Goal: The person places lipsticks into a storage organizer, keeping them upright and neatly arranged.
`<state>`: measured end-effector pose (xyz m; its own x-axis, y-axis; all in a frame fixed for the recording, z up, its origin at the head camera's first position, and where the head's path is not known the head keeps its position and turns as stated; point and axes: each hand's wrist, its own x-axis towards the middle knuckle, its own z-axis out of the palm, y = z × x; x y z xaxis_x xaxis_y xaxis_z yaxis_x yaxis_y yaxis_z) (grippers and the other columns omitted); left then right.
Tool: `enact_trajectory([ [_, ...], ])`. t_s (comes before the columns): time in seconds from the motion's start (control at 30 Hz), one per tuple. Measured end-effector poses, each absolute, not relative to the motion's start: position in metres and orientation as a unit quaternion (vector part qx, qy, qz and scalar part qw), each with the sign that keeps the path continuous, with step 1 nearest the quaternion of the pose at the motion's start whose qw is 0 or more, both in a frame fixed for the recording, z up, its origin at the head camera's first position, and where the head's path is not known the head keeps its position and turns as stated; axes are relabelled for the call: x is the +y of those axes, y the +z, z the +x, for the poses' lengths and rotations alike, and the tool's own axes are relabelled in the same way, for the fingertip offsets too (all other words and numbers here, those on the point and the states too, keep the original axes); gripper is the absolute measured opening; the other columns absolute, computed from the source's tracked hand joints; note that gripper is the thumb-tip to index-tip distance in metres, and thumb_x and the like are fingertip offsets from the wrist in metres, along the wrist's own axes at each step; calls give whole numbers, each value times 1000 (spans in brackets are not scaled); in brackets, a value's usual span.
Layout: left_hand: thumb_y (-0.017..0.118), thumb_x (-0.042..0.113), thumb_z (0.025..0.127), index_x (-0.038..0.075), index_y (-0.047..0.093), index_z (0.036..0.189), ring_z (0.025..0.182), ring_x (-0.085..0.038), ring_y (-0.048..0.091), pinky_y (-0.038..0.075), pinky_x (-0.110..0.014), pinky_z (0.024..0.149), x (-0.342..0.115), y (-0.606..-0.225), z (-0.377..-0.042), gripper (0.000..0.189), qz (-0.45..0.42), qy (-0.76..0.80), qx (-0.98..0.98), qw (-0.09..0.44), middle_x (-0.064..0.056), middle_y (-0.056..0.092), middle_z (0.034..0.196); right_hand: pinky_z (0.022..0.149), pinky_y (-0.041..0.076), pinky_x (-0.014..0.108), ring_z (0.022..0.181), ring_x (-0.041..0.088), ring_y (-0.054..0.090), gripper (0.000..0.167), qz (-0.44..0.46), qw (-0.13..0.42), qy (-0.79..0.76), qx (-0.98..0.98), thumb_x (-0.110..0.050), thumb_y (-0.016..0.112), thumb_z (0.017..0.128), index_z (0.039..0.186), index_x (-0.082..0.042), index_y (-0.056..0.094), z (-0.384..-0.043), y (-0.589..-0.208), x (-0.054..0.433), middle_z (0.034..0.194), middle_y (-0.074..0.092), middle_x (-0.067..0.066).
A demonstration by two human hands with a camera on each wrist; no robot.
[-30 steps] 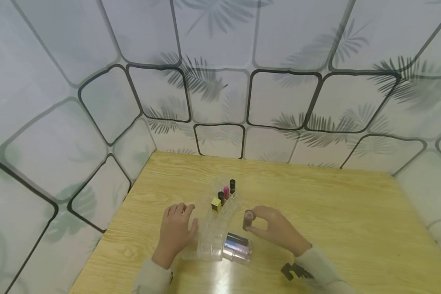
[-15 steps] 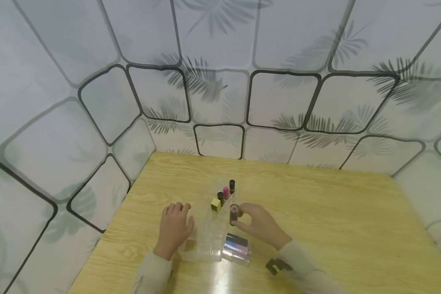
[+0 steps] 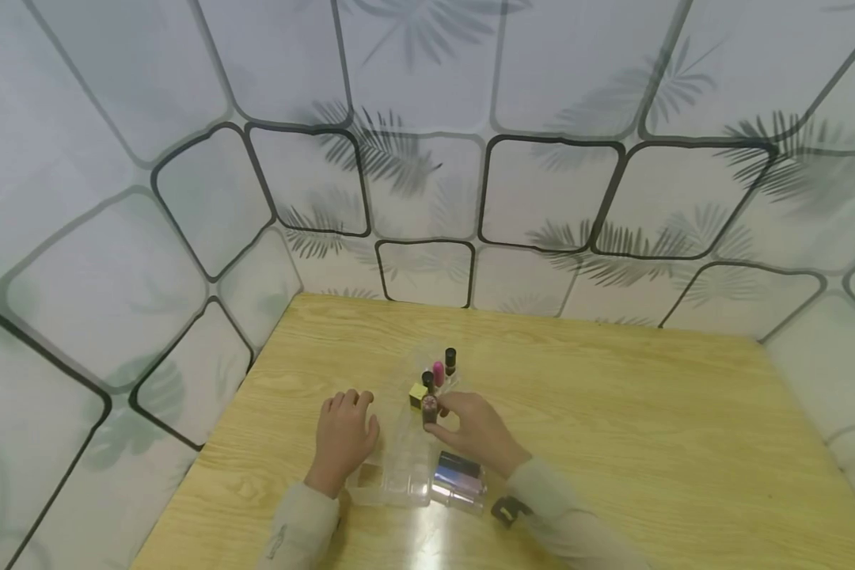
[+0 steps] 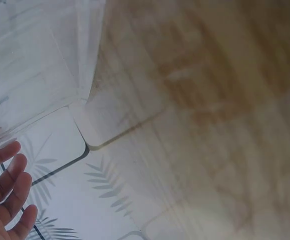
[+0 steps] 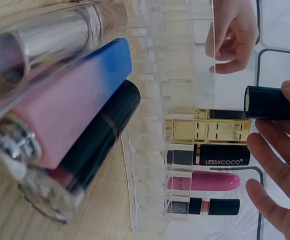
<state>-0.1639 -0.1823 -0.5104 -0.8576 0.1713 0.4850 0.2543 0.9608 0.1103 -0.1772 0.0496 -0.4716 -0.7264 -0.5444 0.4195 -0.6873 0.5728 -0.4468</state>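
Note:
My right hand (image 3: 479, 431) pinches a dark lipstick tube (image 5: 267, 102) between thumb and fingers, upright over the clear stepped organizer (image 3: 408, 484). Close by, standing in the organizer's back slots, are a gold-and-black lipstick (image 5: 227, 131), a black one with lettering (image 5: 222, 155), a pink one (image 5: 207, 181) and a slimmer black one (image 5: 222, 206). Beside the organizer's left side is my left hand (image 3: 343, 435), its fingers loosely bent and holding nothing. The left wrist view has those fingers (image 4: 15, 185) next to the clear plastic wall.
Right of the organizer's front end, several tubes lie on the wood-grain table (image 3: 648, 412): a black lipstick (image 5: 107, 125), a blue-to-pink one (image 5: 82, 100) and a clear-and-silver one (image 5: 57, 47). A wall covering (image 3: 427, 190) with leaf patterns surrounds the table's back and sides.
My right hand has moved left with the dark lipstick tube, from beside the organizer to over its slots near the gold-and-black lipstick. My left hand has barely shifted.

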Motion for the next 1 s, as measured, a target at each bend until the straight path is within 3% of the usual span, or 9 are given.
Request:
enact_trajectory([
  [0.33,69,15,72,8,63,95,74,-27,59,49,-43,73,-181,-515,-164,25,-107,-96,-954,262,-10,63,82,69,50,27,71,16,64,23,342,146,300,-879,-26,75,75,88,-10,66,-183,-483,35,78,69,3],
  [0.57,68,14,71,8,62,92,74,-27,59,49,-44,72,-182,-516,-163,23,-98,-103,-951,274,-9,62,79,65,50,22,68,13,64,22,337,136,309,-879,-23,75,74,89,-10,66,-184,-486,25,78,70,3],
  [1.0,69,14,73,7,58,84,69,-25,55,48,-42,69,-181,-514,-161,17,-88,-109,-959,247,-9,59,76,61,48,20,64,10,62,22,309,154,285,-894,-26,76,74,87,-12,66,-179,-490,16,75,70,1],
])
